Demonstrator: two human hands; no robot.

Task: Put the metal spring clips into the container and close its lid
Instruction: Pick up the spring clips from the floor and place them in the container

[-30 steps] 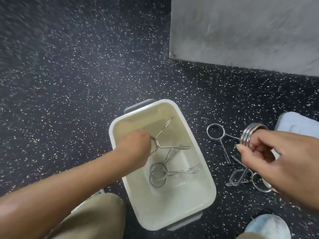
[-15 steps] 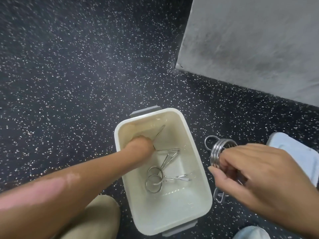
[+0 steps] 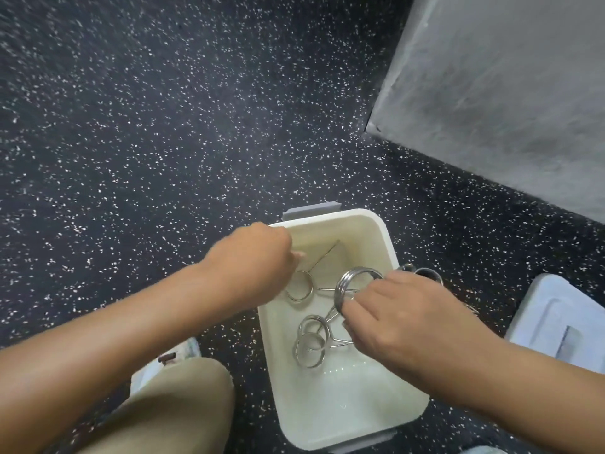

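Note:
A white rectangular container (image 3: 386, 239) stands open on the dark speckled floor. Inside lie metal spring clips: one ring (image 3: 299, 288) near the far left, two more (image 3: 311, 345) in the middle. My left hand (image 3: 252, 257) hovers over the container's far left corner with fingers curled under; the ring clip lies just below it, and I cannot see whether they touch. My right hand (image 3: 402, 322) is over the container's right side, shut on the coil of a spring clip (image 3: 357, 283). More clips (image 3: 425, 273) peek out behind it on the floor. The pale lid (image 3: 563, 322) lies to the right.
A grey wall block (image 3: 507, 93) fills the upper right. My knee in tan trousers (image 3: 170, 407) and a white shoe (image 3: 173, 355) are left of the container. Dark speckled floor (image 3: 163, 126) stretches to the left and beyond.
My right hand has carried its clip leftward from above the floor to over the container. My left hand has risen from inside the container toward its far left corner.

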